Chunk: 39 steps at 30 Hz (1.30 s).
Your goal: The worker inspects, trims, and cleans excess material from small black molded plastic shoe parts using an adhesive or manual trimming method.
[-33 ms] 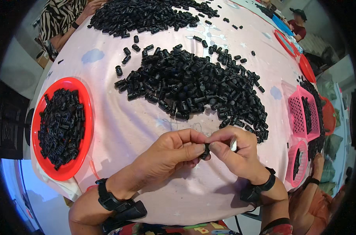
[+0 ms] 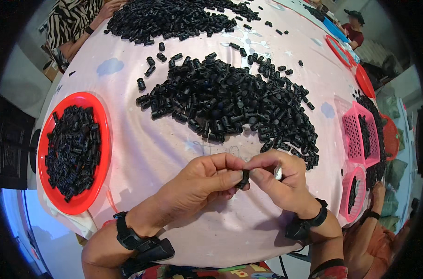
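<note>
Between my two hands, just in front of the near pile, is one small black plastic cord lock (image 2: 243,179). My left hand (image 2: 200,181) pinches it between thumb and fingers. From the other side my right hand (image 2: 281,179) presses thumb and index finger together against it. A small whitish thing (image 2: 278,171) shows among the right hand's curled fingers; its kind is unclear. The fingers hide much of the cord lock. Beyond my hands lies a large heap of black cord locks (image 2: 230,95), several scattered along its edges.
On the left a red plate (image 2: 107,139) holds many black pieces. A second dark heap (image 2: 169,21) lies at the far side, near a person in a striped top (image 2: 72,21). Pink baskets (image 2: 352,123) and another person's arm (image 2: 376,200) are on the right. A pale pink cloth (image 2: 127,153) covers the table.
</note>
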Tool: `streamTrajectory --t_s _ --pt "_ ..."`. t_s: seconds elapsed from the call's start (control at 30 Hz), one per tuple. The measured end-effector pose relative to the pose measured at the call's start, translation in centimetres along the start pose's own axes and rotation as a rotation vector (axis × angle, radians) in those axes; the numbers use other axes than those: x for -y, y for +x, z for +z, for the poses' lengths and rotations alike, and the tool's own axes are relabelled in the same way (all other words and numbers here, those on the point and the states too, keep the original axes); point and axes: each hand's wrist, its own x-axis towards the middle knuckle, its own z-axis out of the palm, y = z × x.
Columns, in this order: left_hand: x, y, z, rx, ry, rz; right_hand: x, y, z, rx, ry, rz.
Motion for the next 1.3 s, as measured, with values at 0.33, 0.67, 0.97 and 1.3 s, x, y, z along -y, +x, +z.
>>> streamTrajectory --t_s 0.33,0.67,0.97,1.3 --pt "-0.1 -0.1 -0.1 -0.032 0.046 0.028 1.5 0.5 -0.4 0.103 -0.115 0.024" --pt "-0.4 -0.1 -0.1 -0.049 0.164 0.035 0.6 0.3 -0.2 0.092 -0.06 0.057" --pt "-0.4 -0.3 -0.3 -0.012 0.015 -0.016 -0.5 0.3 -0.4 0.022 -0.017 -0.01" --pt "-0.4 -0.3 -0.2 -0.006 -0.026 -0.042 0.8 0.5 -0.5 0.047 -0.115 -0.059"
